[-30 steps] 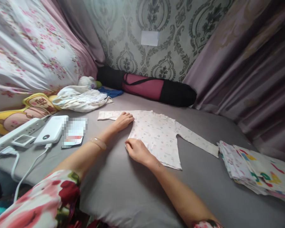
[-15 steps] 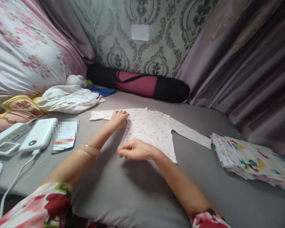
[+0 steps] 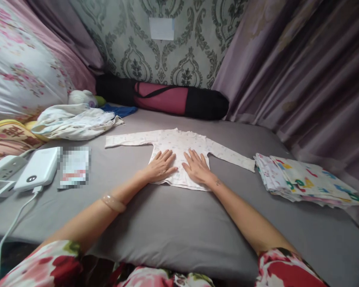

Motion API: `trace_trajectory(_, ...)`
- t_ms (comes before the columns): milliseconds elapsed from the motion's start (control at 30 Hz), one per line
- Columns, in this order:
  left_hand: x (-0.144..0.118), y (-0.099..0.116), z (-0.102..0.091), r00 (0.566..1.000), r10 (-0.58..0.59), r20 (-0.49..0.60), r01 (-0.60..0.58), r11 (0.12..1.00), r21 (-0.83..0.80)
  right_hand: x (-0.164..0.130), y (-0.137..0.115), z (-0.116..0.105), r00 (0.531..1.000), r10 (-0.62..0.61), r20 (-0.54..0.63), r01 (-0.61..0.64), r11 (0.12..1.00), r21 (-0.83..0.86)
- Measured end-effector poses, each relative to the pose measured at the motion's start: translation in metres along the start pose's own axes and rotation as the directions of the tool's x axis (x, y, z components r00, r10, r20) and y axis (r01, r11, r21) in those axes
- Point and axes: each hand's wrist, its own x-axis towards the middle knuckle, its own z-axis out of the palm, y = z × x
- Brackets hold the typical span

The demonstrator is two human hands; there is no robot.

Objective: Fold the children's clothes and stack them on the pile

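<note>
A small white long-sleeved shirt [image 3: 181, 142] with a faint print lies spread on the grey sheet [image 3: 173, 223], its sleeves stretched out to both sides and its neckline toward the wall. My left hand [image 3: 162, 165] rests flat on the left half of the shirt's body, fingers spread. On the right half lies my right hand [image 3: 197, 166], also flat with the fingers apart. Neither hand grips the cloth. The shirt's hem shows between and below my wrists.
Folded clothes [image 3: 314, 179] are stacked at the right. On the left are a white power bank [image 3: 38, 169] with a cable, a power strip [image 3: 6, 167], a blurred-out flat item [image 3: 74, 167] and a crumpled cream garment [image 3: 74, 121]. A long black-and-maroon bag [image 3: 161, 95] lies along the wall.
My left hand has moved from the left sleeve down to the shirt's body. The right hand has gone from hovering over the hem to lying flat on the shirt. The view has shifted slightly.
</note>
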Motion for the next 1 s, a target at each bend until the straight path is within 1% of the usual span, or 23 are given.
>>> trace_trajectory(133,-0.023,-0.003,-0.01,0.996,0.069,0.062,-0.067,0.997,-0.033,-0.035,-0.001,-0.003,0.987,-0.146,0.064,0.147,0.989,-0.008)
trace_trajectory(233,-0.039,-0.012,-0.019,0.987,0.106,0.121,-0.097,0.992,-0.082,-0.06,0.006,-0.007,0.966,-0.233,0.112,0.231,0.973,0.026)
trace_trajectory(367,-0.057,-0.035,-0.033,0.973,0.142,0.181,-0.119,0.984,-0.133,-0.089,0.021,-0.016,0.954,-0.267,0.137,0.257,0.963,0.082)
trace_trajectory(433,-0.06,-0.041,-0.04,0.971,0.144,0.191,-0.119,0.983,-0.138,-0.095,0.024,-0.024,0.956,-0.258,0.144,0.244,0.964,0.105)
trace_trajectory(500,-0.053,-0.036,-0.044,0.98,0.12,0.161,-0.101,0.988,-0.121,-0.089,0.018,-0.031,0.964,-0.237,0.123,0.223,0.968,0.114)
trace_trajectory(533,-0.046,-0.029,-0.044,0.988,0.096,0.123,-0.082,0.991,-0.108,-0.082,0.011,-0.033,0.971,-0.221,0.094,0.21,0.971,0.112)
trace_trajectory(600,-0.027,-0.007,-0.039,0.999,0.031,0.009,-0.031,0.996,-0.079,-0.06,-0.006,-0.032,0.985,-0.17,0.005,0.169,0.981,0.093)
trace_trajectory(667,-0.007,0.017,-0.028,0.994,-0.034,-0.104,0.029,0.998,-0.055,-0.035,-0.026,-0.023,0.991,-0.106,-0.087,0.113,0.99,0.081)
trace_trajectory(700,0.0,0.028,-0.02,0.988,-0.071,-0.139,0.067,0.997,-0.034,-0.024,-0.034,-0.016,0.992,-0.072,-0.1,0.08,0.993,0.083)
trace_trajectory(767,0.009,0.042,-0.005,0.983,-0.121,-0.139,0.12,0.993,-0.014,-0.009,-0.045,-0.001,0.996,-0.01,-0.088,0.018,0.996,0.088)
trace_trajectory(800,0.009,0.044,0.002,0.982,-0.129,-0.137,0.13,0.992,-0.008,-0.006,-0.048,0.005,0.996,0.001,-0.086,0.007,0.996,0.085)
trace_trajectory(867,0.004,0.041,0.013,0.982,-0.135,-0.135,0.136,0.991,0.0,-0.007,-0.047,0.014,0.996,-0.006,-0.093,0.014,0.997,0.079)
trace_trajectory(933,-0.006,0.033,0.016,0.985,-0.123,-0.119,0.126,0.992,0.012,-0.015,-0.041,0.016,0.995,-0.021,-0.093,0.028,0.997,0.074)
trace_trajectory(1000,-0.017,0.023,0.013,0.991,-0.105,-0.079,0.107,0.994,0.02,-0.024,-0.034,0.014,0.997,-0.015,-0.071,0.02,0.997,0.069)
